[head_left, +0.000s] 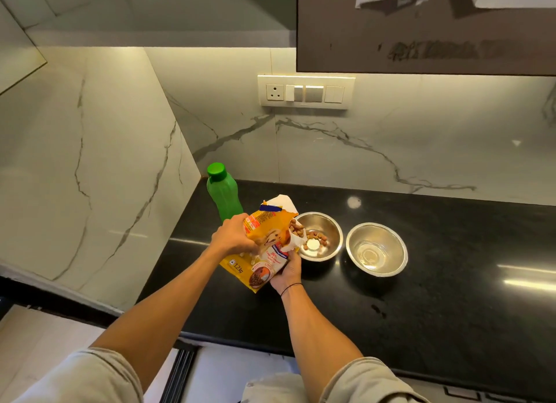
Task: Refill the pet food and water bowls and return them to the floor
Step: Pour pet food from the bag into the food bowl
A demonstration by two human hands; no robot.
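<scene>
Both my left hand (233, 237) and right hand (287, 270) grip the bag (264, 246), tipping kibble (316, 238) into the bowl (332, 226) near the counter's (451, 297) left edge; next, more tilt

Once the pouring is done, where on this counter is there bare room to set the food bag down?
Bare black counter lies right of the second bowl and in front of both bowls toward the near edge. The left corner is crowded: green bottle, food bag held in both hands, and kibble bowl sit close together.

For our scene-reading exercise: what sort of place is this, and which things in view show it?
Most likely a home kitchen: a black stone countertop, a marble-look backsplash with a switch and socket panel, and a cabinet overhead.
</scene>
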